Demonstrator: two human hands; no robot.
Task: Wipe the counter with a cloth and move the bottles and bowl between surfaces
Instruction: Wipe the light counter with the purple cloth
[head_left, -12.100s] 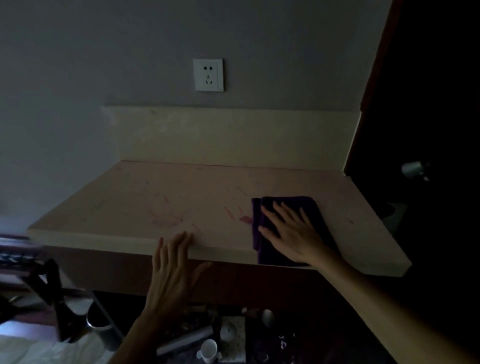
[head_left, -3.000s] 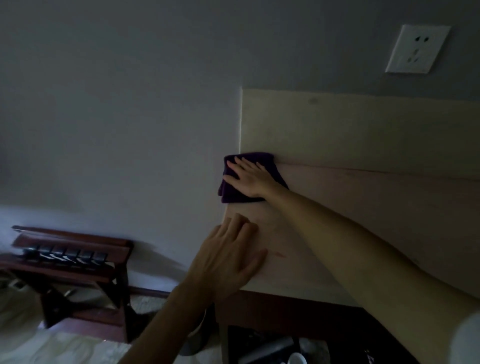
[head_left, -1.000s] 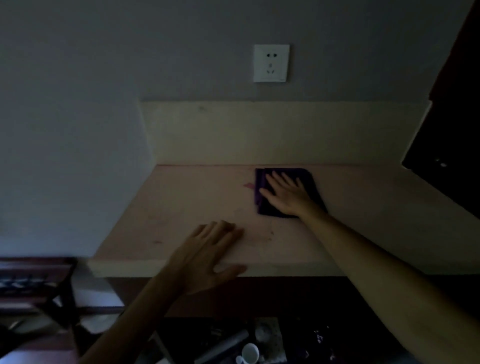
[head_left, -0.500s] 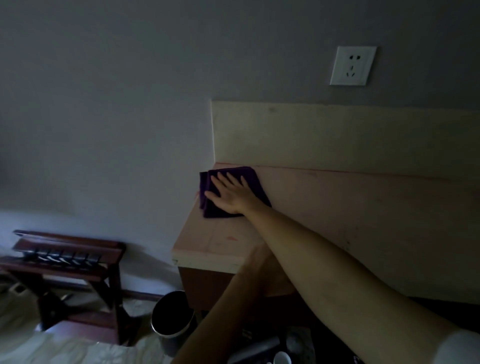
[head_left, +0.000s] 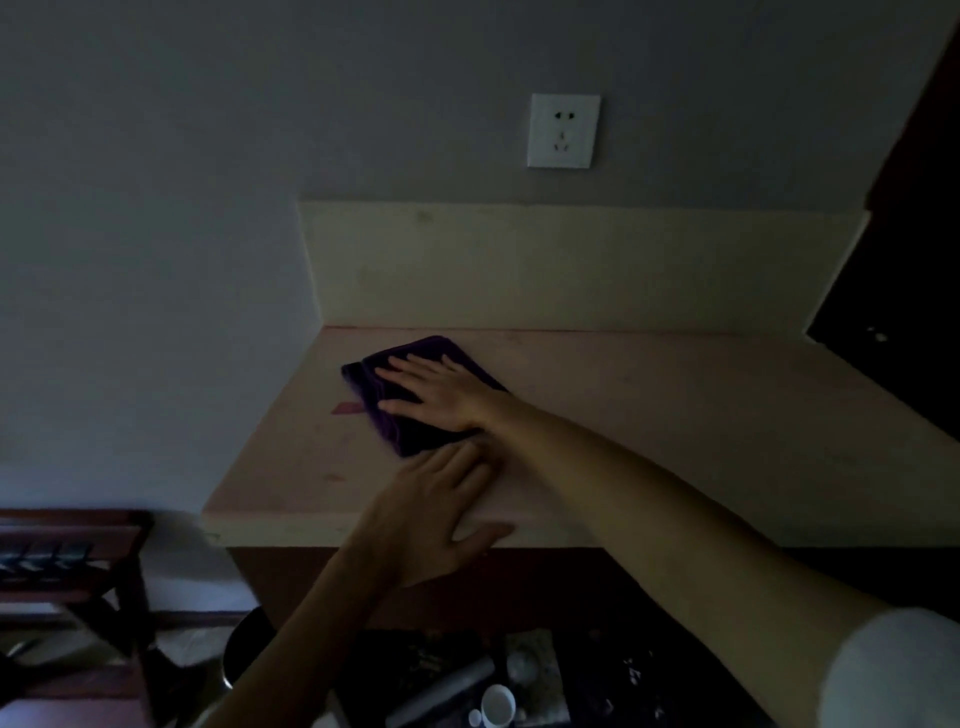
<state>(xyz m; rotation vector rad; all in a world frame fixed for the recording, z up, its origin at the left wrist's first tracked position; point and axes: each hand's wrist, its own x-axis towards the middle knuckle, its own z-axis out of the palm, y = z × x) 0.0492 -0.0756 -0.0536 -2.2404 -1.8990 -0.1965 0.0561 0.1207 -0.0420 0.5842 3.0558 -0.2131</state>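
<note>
A dark purple folded cloth (head_left: 384, 415) lies on the pale pink counter (head_left: 675, 415), near its back left corner. My right hand (head_left: 436, 392) presses flat on the cloth with fingers spread, pointing left. My left hand (head_left: 436, 512) rests flat on the counter's front edge, just in front of the cloth, holding nothing. A small red mark (head_left: 347, 409) shows on the counter left of the cloth. Below the counter, in the dark, lie a bottle (head_left: 441, 691) on its side and a small white cup (head_left: 497, 705). No bowl is clear to see.
A cream backsplash (head_left: 571, 265) runs behind the counter under a white wall socket (head_left: 563, 131). A dark wooden rack (head_left: 67, 566) stands at the lower left, and a dark round bin (head_left: 244, 649) sits by the counter's foot. Dark furniture rises at the right.
My right hand slid the cloth from the back left corner a little right and toward me. My left hand, half hidden under my forearm before, now lies in plain sight on the front edge.
</note>
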